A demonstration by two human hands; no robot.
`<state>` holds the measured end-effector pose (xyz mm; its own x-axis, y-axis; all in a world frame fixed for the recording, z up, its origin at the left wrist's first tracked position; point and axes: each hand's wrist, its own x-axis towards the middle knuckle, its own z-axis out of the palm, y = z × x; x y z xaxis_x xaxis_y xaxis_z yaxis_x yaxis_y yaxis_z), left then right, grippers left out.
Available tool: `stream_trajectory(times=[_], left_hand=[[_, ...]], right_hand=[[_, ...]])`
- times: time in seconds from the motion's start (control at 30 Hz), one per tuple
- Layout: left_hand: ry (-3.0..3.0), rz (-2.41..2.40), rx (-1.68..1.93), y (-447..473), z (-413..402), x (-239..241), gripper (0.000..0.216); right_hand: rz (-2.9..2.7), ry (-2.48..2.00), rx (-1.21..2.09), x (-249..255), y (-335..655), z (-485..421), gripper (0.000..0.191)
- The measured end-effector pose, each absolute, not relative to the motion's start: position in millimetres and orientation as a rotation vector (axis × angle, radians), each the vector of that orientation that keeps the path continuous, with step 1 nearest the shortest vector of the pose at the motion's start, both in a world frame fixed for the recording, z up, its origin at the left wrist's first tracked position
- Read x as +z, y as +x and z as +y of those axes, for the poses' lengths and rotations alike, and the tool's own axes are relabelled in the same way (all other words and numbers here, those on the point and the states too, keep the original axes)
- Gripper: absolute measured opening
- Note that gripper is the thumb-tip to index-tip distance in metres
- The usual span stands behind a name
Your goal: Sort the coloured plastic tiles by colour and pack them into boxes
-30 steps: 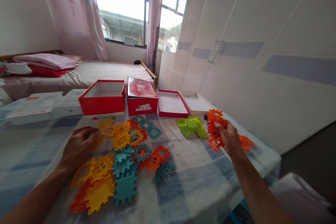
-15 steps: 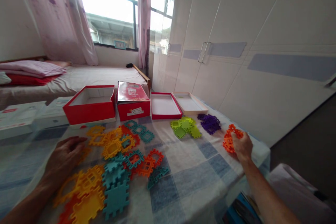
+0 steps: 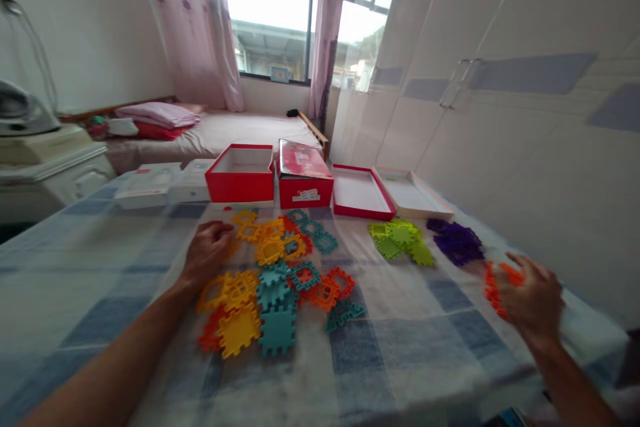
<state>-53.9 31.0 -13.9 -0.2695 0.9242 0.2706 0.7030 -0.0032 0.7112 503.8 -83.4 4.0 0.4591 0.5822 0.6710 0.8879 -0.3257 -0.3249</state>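
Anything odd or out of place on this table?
Nothing spilled or damaged. The green tiles and purple tiles lie in one-colour heaps, but the pile by the left hand mixes yellow, teal and orange. The orange tiles by the right hand sit near the table edge.

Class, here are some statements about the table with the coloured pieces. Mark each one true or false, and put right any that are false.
1. The right hand lies over orange pieces near the table's right edge. True.
2. The purple pile lies between the green pile and the orange pieces. True.
3. The left hand holds up a green piece. False: it rests on the table beside yellow pieces at the edge of the mixed pile.
4. Every red box has its lid on. False: the leftmost red box stands open.
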Motion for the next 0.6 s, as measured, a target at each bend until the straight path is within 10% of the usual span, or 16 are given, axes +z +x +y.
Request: stream_trajectory(times=[0.23, 0.6], left_hand=[[1.675, 2.009, 1.203, -51, 31, -15, 0.034], [1.66, 1.978, 1.209, -53, 34, -20, 0.034]], right_hand=[[-1.894, -1.746, 0.496, 39, 345, -74, 0.044], [-2.208, -1.653, 0.409, 25, 249, -50, 0.027]])
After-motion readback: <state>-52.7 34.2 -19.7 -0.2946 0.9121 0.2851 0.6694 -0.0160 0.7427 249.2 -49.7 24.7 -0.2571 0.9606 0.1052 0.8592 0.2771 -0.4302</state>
